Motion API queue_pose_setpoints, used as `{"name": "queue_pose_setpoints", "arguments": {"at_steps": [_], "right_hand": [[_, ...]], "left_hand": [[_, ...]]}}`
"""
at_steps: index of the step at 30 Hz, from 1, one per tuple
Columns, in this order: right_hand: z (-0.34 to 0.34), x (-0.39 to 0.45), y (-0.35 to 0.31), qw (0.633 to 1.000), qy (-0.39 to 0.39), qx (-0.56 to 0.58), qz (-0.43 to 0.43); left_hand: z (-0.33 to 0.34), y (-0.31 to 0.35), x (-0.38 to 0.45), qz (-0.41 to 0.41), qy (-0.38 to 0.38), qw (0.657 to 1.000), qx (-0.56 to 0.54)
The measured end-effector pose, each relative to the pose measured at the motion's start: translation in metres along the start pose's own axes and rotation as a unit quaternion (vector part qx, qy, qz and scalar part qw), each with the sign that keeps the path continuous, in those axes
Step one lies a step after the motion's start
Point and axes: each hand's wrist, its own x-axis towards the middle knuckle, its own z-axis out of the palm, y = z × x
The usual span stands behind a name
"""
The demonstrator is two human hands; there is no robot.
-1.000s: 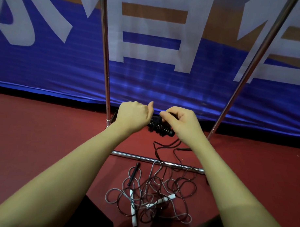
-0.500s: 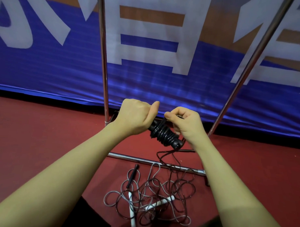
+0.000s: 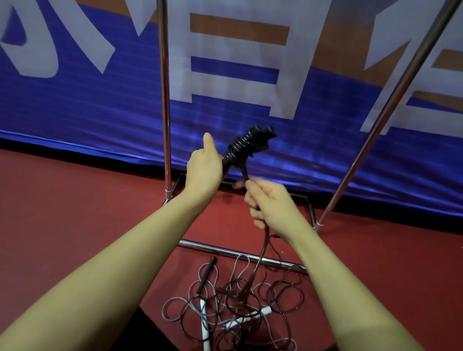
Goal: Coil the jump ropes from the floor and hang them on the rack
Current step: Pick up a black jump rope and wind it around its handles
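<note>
The left hand (image 3: 203, 169) grips the black handles (image 3: 248, 144) with its fingers curled round their lower end, thumb up, cord already wound tightly about them. The right hand (image 3: 270, 203) is closed on the dark cord (image 3: 263, 251) just below the bundle. Best to keep that cord taut and lay each turn snug beside the last, feeding slack slowly so the tail lifts free of the tangled ropes on the floor (image 3: 233, 309), near the rack (image 3: 163, 94). The cord looks thin, glossy and springy.
</note>
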Motion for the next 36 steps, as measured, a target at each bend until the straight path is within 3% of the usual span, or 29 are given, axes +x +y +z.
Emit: {"name": "queue_pose_setpoints", "arguments": {"at_steps": [7, 11, 19, 21, 24, 32, 36], "right_hand": [[0.013, 0.001, 0.003, 0.98, -0.032, -0.19, -0.053], [0.014, -0.004, 0.003, 0.978, -0.065, -0.192, -0.048], [0.008, -0.01, -0.004, 0.973, -0.065, -0.204, -0.091], [0.005, -0.01, -0.005, 0.969, -0.053, -0.223, -0.091], [-0.003, -0.008, -0.007, 0.96, 0.002, -0.258, -0.107], [-0.02, -0.004, -0.015, 0.979, 0.15, -0.101, -0.091], [-0.026, -0.004, -0.018, 0.984, 0.146, -0.059, -0.081]], "left_hand": [[0.004, -0.025, 0.014, -0.042, 0.046, 0.988, 0.143], [0.003, -0.025, 0.014, -0.038, 0.059, 0.972, 0.225], [0.005, -0.023, 0.003, 0.088, 0.075, 0.907, 0.406], [0.003, -0.024, 0.001, 0.159, 0.082, 0.891, 0.418], [0.005, -0.027, 0.001, 0.183, 0.005, 0.876, 0.446], [0.005, -0.023, -0.001, 0.345, 0.044, 0.845, 0.406], [0.004, -0.017, -0.003, 0.425, 0.034, 0.823, 0.374]]}}
